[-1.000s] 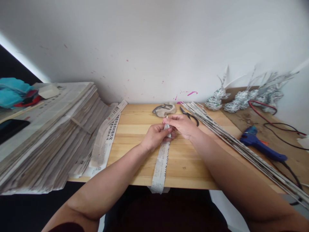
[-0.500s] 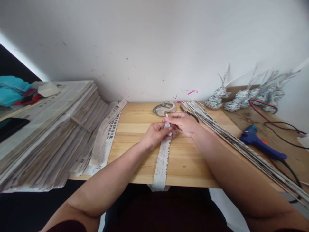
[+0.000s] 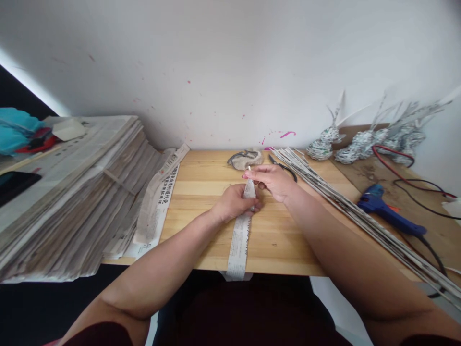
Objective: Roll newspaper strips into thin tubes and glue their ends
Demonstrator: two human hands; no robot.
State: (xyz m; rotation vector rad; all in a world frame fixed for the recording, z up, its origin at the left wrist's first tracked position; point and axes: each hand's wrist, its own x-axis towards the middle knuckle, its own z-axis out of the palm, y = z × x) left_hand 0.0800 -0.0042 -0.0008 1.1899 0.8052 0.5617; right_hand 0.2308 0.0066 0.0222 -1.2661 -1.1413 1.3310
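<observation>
My left hand (image 3: 234,199) has slid down the newspaper strip (image 3: 239,245) toward me, leaving a gap below my right hand (image 3: 272,180) where a stretch of paper now shows. Beyond my right hand, a thin pale tip (image 3: 249,168) has come to poke out.

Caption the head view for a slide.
Left hand and right hand hold a newspaper strip over a wooden table, between a newspaper stack and a blue glue gun.
</observation>
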